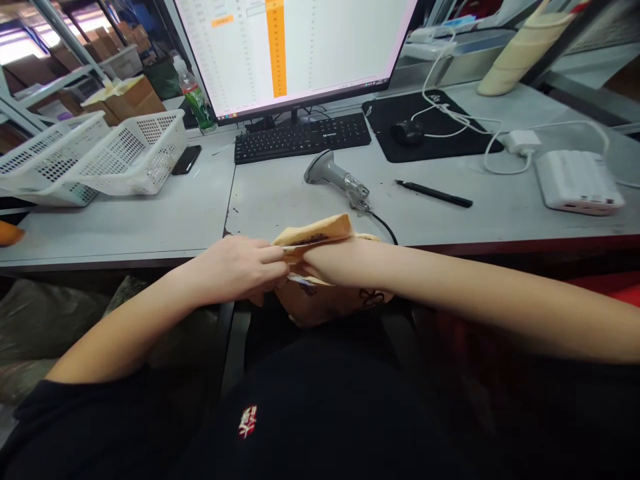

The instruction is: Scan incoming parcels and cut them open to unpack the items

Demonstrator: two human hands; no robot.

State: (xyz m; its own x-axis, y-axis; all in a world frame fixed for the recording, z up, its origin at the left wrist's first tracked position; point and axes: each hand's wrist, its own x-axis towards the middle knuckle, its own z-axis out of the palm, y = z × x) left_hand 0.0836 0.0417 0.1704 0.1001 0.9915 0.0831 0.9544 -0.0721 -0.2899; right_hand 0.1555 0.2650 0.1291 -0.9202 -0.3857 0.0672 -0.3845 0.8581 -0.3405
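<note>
So the left hand [253, 268] pinches the yellow bag [323, 305] mid-frame, probably to hold it open around the right hand [326, 262], whose grip I can't tell.

dark shirt [340, 413], short left sleeve [75, 417], red-and-white chest marking [247, 421]

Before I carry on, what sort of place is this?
Probably a stockroom or warehouse workstation, judging by the grey handheld barcode scanner, the perforated white plastic baskets and the brown cardboard box behind them.
</note>
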